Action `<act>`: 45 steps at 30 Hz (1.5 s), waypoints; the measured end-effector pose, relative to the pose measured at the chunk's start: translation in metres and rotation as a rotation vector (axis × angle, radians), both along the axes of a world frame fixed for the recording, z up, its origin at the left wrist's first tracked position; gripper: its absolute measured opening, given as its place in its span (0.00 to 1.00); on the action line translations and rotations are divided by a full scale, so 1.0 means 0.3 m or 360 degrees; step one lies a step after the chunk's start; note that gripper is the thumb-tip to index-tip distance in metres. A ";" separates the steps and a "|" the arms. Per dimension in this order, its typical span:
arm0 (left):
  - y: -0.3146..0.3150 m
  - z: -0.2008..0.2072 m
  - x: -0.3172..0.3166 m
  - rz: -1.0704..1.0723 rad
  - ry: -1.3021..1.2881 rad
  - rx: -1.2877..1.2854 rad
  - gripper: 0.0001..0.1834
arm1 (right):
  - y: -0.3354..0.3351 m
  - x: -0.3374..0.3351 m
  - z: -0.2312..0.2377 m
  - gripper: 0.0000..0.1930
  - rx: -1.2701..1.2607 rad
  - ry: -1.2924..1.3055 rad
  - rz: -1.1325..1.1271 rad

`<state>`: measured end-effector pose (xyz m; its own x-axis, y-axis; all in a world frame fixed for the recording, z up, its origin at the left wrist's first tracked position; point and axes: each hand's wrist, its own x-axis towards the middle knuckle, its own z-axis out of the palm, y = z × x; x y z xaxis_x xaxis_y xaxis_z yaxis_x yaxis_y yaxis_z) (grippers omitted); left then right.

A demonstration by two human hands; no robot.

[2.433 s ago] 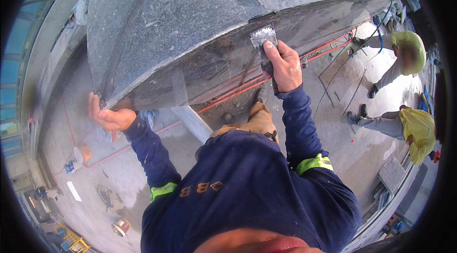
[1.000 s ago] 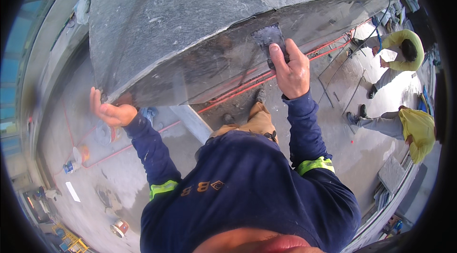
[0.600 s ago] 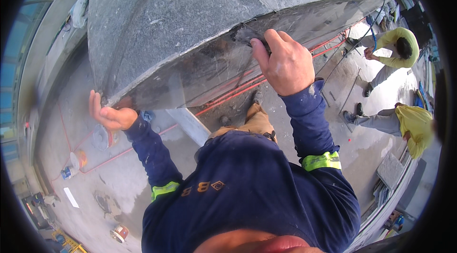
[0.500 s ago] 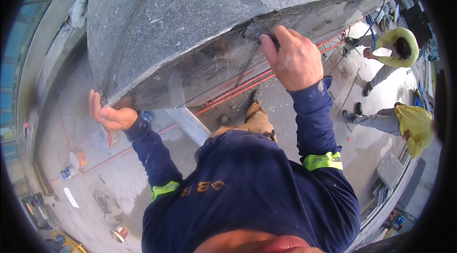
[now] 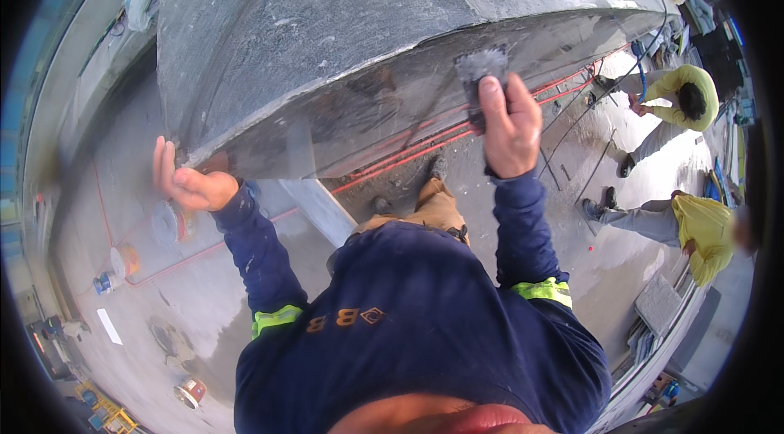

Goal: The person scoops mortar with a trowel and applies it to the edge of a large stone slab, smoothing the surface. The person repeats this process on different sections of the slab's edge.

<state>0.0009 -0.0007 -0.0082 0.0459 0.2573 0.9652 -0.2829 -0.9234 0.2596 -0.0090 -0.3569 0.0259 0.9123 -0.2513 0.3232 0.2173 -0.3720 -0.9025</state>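
A large curved grey stone slab [image 5: 343, 22] stands before me, with a smooth, shiny front face [image 5: 351, 111]. My right hand [image 5: 514, 128] grips a flat dark scraper [image 5: 482, 79], thumb on top; grey paste or dust coats its far edge. The scraper is at the front face, just below the upper edge; whether it touches the stone I cannot tell. At the slab's left corner, my left hand [image 5: 196, 187] is open, fingers stretched upward and thumb apart, beside or against the edge.
Red hoses [image 5: 441, 140] run along the floor under the slab. A pale board [image 5: 322, 209] lies below it. Buckets [image 5: 190, 391] stand at left. Two co-workers, one bending [image 5: 694, 91] and one in a yellow shirt [image 5: 702, 226], are at right. A dark cable [image 5: 645, 50] hangs at the far right.
My right hand with the scraper has moved right and nearer to me, away from the slab's upper edge, and turned more upright. My left hand stays at the corner.
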 end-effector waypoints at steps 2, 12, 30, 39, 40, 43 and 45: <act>-0.006 -0.002 0.005 -0.0003 -0.0001 -0.0027 0.26 | 0.103 0.000 -0.071 0.17 0.0388 -0.0074 0.0130; 0.001 -0.002 -0.004 -0.0033 0.0032 -0.0026 0.26 | 0.290 0.096 -0.132 0.17 0.0652 -0.0132 0.0137; 0.015 -0.010 -0.014 -0.0042 0.0070 -0.0030 0.25 | 0.024 -0.014 -0.039 0.14 -0.0834 -0.0186 0.0047; -0.010 0.003 -0.008 -0.0055 0.0049 -0.0045 0.25 | 0.129 -0.017 0.169 0.14 -0.1353 -0.0225 0.0153; -0.008 0.003 -0.008 -0.0059 0.0047 -0.0045 0.25 | 0.135 -0.009 0.174 0.14 -0.1366 -0.0232 0.0151; -0.005 0.001 -0.007 -0.0066 0.0035 -0.0052 0.25 | 0.130 -0.001 0.182 0.15 -0.1389 -0.0248 0.0120; -0.011 0.000 -0.005 -0.0080 0.0043 -0.0071 0.25 | 0.110 0.005 0.185 0.15 -0.1410 -0.0221 0.0093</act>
